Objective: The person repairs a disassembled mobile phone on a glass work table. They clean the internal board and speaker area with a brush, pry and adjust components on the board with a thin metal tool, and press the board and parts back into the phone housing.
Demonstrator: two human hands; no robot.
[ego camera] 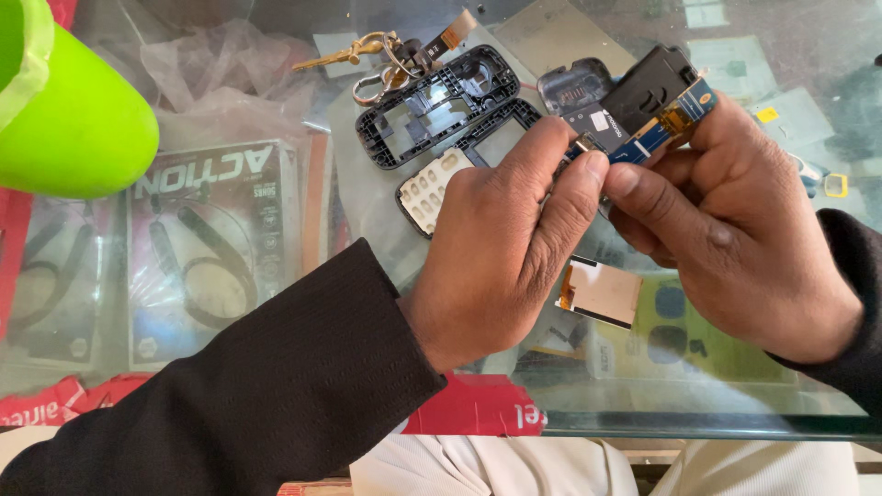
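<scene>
At upper right of the frame we note a blue phone circuit board [663,129], gold contacts exposed, black module attached. Left hand [501,248] pinches its lower end; right hand [744,230] grips it closed.

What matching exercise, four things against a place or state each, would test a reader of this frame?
Things:
1. blue circuit board
2. keys
3. white keypad
4. small display panel

Places or states:
A. lying on the glass below the two hands
B. pinched between left hand and right hand
C. beside the black phone frame, partly behind the left hand
D. at the far edge, on a ring

Pairs: 1-B, 2-D, 3-C, 4-A
</scene>
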